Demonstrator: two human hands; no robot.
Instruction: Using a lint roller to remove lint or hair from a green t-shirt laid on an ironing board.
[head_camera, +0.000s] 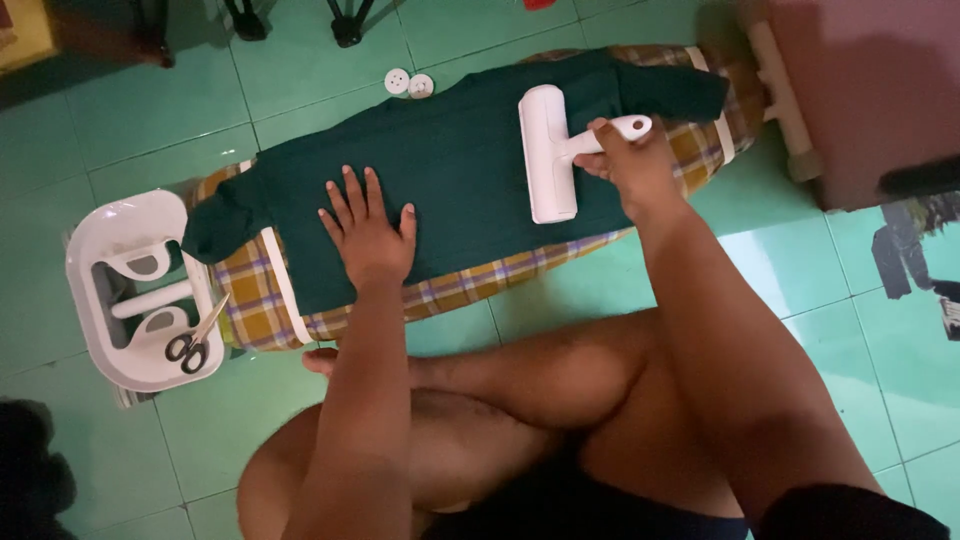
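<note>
A dark green garment (450, 170) lies spread flat over a low ironing board with a yellow plaid cover (470, 285) on the floor. My left hand (365, 230) presses flat on the garment near its front edge, fingers apart. My right hand (630, 165) grips the handle of a white lint roller (547, 150), whose roll rests on the garment's right half. My crossed bare legs (540, 400) sit just in front of the board.
A white plastic iron rest (100, 260) at the board's left end holds black-handled scissors (195, 340). Two small white round objects (408, 84) lie on the green tiled floor behind the board. A dark red piece of furniture (860, 90) stands at the right.
</note>
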